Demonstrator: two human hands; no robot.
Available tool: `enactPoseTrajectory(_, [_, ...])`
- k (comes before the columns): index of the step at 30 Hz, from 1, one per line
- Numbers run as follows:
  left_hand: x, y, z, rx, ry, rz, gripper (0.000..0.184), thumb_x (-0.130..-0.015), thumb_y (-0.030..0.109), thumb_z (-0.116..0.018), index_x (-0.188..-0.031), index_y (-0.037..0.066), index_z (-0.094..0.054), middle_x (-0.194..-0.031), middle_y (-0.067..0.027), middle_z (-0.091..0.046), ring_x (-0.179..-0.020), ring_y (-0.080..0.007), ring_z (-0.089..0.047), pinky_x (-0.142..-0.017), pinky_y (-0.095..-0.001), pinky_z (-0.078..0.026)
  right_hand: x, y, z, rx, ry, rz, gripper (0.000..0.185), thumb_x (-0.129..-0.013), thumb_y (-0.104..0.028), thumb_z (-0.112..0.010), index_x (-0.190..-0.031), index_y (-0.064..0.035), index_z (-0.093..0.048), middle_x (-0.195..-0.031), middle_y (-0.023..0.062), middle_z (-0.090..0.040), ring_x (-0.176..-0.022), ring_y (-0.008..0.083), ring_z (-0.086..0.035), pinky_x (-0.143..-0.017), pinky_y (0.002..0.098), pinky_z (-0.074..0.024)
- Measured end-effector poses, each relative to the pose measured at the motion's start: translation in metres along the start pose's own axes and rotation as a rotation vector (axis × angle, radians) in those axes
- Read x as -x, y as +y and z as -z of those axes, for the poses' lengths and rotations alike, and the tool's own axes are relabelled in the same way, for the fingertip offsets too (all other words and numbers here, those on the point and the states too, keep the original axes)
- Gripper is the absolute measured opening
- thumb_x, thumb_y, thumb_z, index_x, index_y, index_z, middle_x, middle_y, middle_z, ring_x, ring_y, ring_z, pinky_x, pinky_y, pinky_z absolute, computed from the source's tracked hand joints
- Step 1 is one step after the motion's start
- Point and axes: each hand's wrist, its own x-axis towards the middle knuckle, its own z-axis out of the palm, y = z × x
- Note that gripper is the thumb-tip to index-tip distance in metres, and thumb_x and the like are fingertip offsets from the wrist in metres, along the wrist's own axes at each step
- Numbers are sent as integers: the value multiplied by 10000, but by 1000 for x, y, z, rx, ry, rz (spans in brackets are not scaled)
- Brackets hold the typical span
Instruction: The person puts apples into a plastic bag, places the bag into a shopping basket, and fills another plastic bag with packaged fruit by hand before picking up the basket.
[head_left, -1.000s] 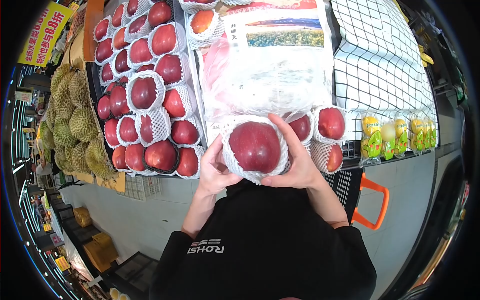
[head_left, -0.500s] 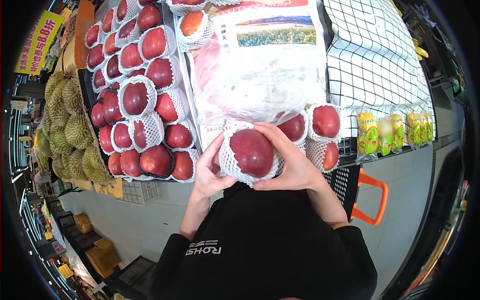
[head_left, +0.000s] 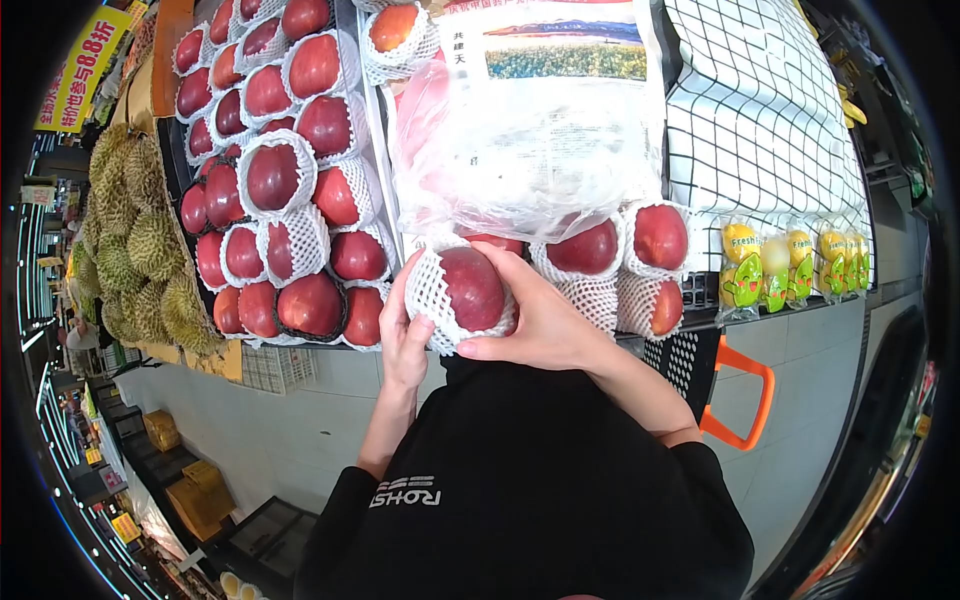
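Observation:
A big dark red apple (head_left: 474, 289) in a white foam net (head_left: 432, 297) is held between my two hands, just in front of the fruit stand's edge. On its left side, my left hand (head_left: 403, 335) presses the net with curled fingers. My right hand (head_left: 540, 318) wraps the other side, thumb along the bottom and fingers over the top. Right behind lie more netted apples, one of them a red apple (head_left: 588, 248) beside my right hand. A clear plastic bag (head_left: 520, 190) covers printed paper beyond the apples.
Rows of netted apples (head_left: 325, 125) fill the left tray. Durians (head_left: 150, 245) are piled farther left. Bagged yellow fruit (head_left: 742, 265) lines the right edge by a checked cloth (head_left: 760, 120). An orange handle (head_left: 755, 405) juts out below the stand at right.
Both hands have shifted slightly left with the apple, which has turned within its net. My right hand now reaches farther around it. The camera view has moved a little.

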Motion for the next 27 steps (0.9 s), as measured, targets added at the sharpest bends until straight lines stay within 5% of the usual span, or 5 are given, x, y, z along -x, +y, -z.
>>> enactPoseTrajectory(8, [33,-21,18,357,103,205,892,-776,382,-554,-1483,-52,-228,-1493,-159,-344,-1386,-266,-342,-1149,-410,-252,-12,11,-25,408,10,184,931,-619,-244,-828,-1400,-1,-382,-1303,228,-456,-1192,399,-503,-997,425,-429])
enactPoseTrajectory(12, [39,-33,20,430,228,220,760,-906,465,-474,-1471,-5,-283,-1462,-147,-386,-1380,-264,-346,-1146,-418,-254,-15,27,-39,501,2,353,877,-573,-200,-806,-1354,-9,-455,-1239,208,-487,-1098,378,-526,-948,437,-441])
enactPoseTrajectory(17, [38,-32,10,20,368,236,404,-1017,224,-462,-1342,-16,-464,-1295,-132,-528,-1176,-200,-515,-1002,-343,-416,-17,31,-51,700,-54,420,928,-508,-219,-823,-1342,-15,-468,-1232,211,-493,-1090,351,-522,-898,434,-438])
enactPoseTrajectory(20, [34,-32,11,-246,312,147,355,-1005,175,-490,-1296,-28,-505,-1238,-127,-565,-1141,-191,-536,-984,-350,-431,-20,36,-60,772,-88,367,911,-518,-205,-820,-1334,-11,-464,-1234,212,-494,-1089,347,-523,-883,427,-445])
enactPoseTrajectory(27, [32,-42,17,-587,243,48,488,-884,39,-598,-1348,-45,-473,-1368,-241,-496,-1281,-359,-483,-1065,-417,-388,-27,46,-66,870,-74,319,850,-543,-167,-808,-1304,9,-473,-1222,220,-501,-1071,341,-543,-841,411,-497])
